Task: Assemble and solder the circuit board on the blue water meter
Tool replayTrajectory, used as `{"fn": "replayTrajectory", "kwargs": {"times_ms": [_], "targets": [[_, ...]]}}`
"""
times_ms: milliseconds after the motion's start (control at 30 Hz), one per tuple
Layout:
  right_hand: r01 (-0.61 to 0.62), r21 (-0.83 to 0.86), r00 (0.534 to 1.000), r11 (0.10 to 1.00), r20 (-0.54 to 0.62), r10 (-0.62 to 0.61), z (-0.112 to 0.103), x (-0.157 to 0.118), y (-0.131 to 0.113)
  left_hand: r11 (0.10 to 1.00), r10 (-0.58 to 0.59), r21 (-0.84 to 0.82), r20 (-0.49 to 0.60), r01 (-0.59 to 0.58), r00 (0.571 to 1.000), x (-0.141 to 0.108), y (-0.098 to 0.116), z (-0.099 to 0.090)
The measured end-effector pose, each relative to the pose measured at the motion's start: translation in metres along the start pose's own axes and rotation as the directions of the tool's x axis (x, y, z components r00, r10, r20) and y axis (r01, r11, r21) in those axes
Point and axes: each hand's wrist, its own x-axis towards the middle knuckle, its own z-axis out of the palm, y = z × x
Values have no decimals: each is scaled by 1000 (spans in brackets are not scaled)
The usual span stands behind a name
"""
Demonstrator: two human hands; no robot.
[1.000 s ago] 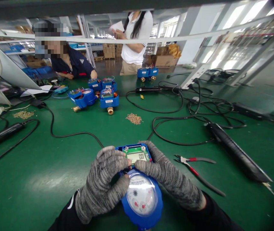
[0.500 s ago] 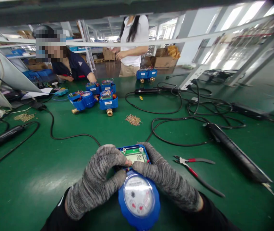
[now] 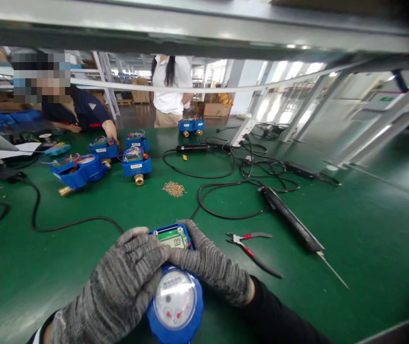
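Note:
A blue water meter (image 3: 176,297) lies in front of me, its round dial facing up. At its far end an open housing shows a green circuit board and an LCD (image 3: 174,242) reading 0.0. My left hand (image 3: 125,272), in a grey knit glove, is closed on the meter's left side, fingers bent over the housing edge; its fingertips are partly hidden. Also gloved, my right hand (image 3: 207,260) wraps the right side of the housing, with its thumb across the lower edge of the LCD, close to the left fingers.
Red-handled cutting pliers (image 3: 249,242) and a black electric screwdriver (image 3: 292,219) lie to the right amid cables. A pile of small screws (image 3: 174,188) is ahead. Several blue meters (image 3: 137,165) stand behind it, a co-worker's hand (image 3: 111,131) touching one. A metal beam (image 3: 204,28) crosses above.
My view has turned right and tilted up, so the bench things appear further left. My left hand has rolled over the housing, its back now showing. A co-worker's hand has shifted one rear meter.

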Motion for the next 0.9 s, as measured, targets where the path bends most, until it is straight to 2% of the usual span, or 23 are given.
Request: {"fn": "replayTrajectory", "kwargs": {"times_ms": [67,133,167,200,233,267,333,367,433,500,567,633,700,767,833,900], "targets": [[58,-184,998,981,-23,-64,-17,-9,-4,999,21,-26,-9,-22,1000,-3,2,1],[122,-469,968,875,-138,-209,-54,-20,-12,998,15,-56,-24,-17,1000,-2,5,3],[84,-612,926,787,-244,-288,-79,-26,-18,997,10,-70,-38,-12,999,-1,6,4],[-65,-723,843,687,-408,-350,-108,-31,-24,997,9,-80,-71,-14,997,-1,5,7],[-270,-741,722,615,-578,-380,-138,-37,-30,996,15,-88,-124,-26,992,-2,5,11],[-371,-698,645,613,-668,-370,-168,-41,-35,995,26,-90,-182,-43,983,-4,3,16],[-488,-589,548,644,-781,-300,-218,-50,-42,995,36,-79,-299,-63,954,-10,-2,28],[-514,-539,533,668,-810,-243,-237,-54,-44,996,30,-68,-325,-55,945,-13,-4,33],[-492,-468,557,734,-817,-149,-258,-62,-43,999,7,-47,-350,-25,937,-19,-6,42],[-401,-418,609,815,-786,-104,-264,-67,-40,999,-35,-43,-356,21,934,-23,-4,46],[-268,-372,648,889,-752,-119,-261,-69,-42,994,-106,-64,-332,90,937,-25,3,44],[-101,-332,663,938,-725,-185,-252,-66,-50,983,-177,-94,-290,156,941,-26,10,40],[86,-303,658,949,-698,-283,-236,-57,-64,974,-218,-118,-246,195,944,-27,14,35],[296,-260,643,919,-657,-393,-210,-42,-82,974,-214,-122,-203,193,955,-27,15,31],[601,-28,630,799,-597,-496,-177,-21,-100,975,-207,-113,-177,189,962,-28,15,31],[716,228,643,660,-584,-496,-144,5,-114,974,-218,-107,-182,202,959,-30,15,33]]}}
